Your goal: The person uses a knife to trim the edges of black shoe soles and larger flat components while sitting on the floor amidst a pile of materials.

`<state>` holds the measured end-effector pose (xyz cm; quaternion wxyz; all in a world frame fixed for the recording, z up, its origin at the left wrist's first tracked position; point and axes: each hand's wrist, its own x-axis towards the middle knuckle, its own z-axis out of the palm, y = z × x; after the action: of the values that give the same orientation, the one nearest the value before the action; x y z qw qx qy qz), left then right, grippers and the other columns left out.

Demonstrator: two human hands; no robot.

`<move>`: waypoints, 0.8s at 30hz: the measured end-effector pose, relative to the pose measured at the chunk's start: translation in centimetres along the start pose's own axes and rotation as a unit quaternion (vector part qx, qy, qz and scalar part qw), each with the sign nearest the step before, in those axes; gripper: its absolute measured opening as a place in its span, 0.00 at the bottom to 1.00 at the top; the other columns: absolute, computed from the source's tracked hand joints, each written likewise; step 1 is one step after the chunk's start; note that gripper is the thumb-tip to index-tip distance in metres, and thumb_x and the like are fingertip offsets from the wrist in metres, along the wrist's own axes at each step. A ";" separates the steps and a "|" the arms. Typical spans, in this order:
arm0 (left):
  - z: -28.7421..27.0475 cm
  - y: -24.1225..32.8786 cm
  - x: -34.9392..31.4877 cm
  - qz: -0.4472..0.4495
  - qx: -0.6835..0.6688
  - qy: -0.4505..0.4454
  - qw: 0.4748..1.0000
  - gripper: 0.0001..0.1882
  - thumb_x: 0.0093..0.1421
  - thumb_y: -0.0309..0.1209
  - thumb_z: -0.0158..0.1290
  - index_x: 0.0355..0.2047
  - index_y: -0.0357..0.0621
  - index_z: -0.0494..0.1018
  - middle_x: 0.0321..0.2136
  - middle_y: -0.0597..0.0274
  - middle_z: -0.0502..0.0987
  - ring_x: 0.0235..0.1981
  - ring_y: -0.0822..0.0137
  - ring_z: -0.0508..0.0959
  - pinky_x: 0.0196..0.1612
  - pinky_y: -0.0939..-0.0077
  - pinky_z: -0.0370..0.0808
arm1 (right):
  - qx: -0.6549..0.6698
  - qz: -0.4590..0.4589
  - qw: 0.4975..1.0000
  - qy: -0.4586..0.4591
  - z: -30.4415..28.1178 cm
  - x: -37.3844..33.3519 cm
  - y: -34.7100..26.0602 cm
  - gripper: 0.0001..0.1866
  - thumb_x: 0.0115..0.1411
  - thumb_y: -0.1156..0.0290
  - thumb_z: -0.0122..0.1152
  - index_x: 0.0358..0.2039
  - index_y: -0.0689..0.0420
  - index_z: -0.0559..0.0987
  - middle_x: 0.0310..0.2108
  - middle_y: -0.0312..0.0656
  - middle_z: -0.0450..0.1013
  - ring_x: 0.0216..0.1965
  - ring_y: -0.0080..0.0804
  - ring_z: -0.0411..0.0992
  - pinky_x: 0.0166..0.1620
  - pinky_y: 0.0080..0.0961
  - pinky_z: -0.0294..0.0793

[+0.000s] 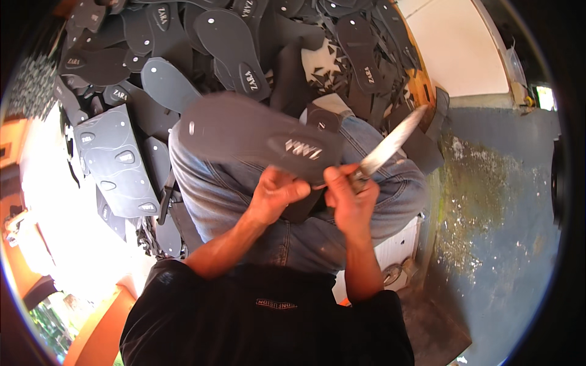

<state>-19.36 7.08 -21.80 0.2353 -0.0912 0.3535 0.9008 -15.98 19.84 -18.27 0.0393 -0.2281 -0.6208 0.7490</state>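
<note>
Gripping a knife (390, 144) in our right hand (354, 201), we support a flat, dark grey sole (238, 131) with our left hand (273, 196), above our lap's far edge (204, 183); its blurred, white-marked face seems smooth.

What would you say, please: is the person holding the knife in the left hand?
No, the knife is held in the right hand.

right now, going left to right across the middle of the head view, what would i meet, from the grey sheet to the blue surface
Grey sheet → left hand → right hand → knife blade → stained blue surface
</note>
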 end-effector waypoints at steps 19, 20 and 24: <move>-0.4 -2.9 -2.0 -0.071 -0.088 0.092 0.989 0.12 0.59 0.28 0.54 0.42 0.39 0.70 0.38 0.61 0.77 0.40 0.67 0.78 0.43 0.71 0.77 | -0.472 0.010 0.880 0.051 -6.2 -6.6 4.4 0.20 0.59 0.63 0.58 0.17 0.64 0.68 0.10 0.46 0.62 0.11 0.35 0.58 0.18 0.33 0.57; -0.6 -2.7 -2.1 -0.075 -0.083 0.085 0.990 0.12 0.58 0.28 0.55 0.42 0.39 0.71 0.37 0.61 0.77 0.39 0.68 0.78 0.41 0.73 0.77 | -0.478 0.018 0.877 0.040 -6.2 -6.6 4.3 0.19 0.58 0.64 0.58 0.17 0.63 0.68 0.11 0.48 0.63 0.13 0.42 0.62 0.19 0.36 0.60; -2.1 -2.2 -3.3 -0.101 -0.054 0.077 0.990 0.13 0.57 0.29 0.57 0.41 0.37 0.71 0.35 0.61 0.77 0.36 0.70 0.78 0.38 0.77 0.77 | -0.508 0.031 0.860 -0.046 -5.3 -5.3 3.0 0.14 0.55 0.68 0.58 0.18 0.62 0.70 0.14 0.54 0.68 0.21 0.57 0.70 0.25 0.44 0.67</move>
<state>-15.38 5.88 -23.60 0.2922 -0.2083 0.3106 0.8802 -8.56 22.17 -20.24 -0.1343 -0.2009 -0.9087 0.3404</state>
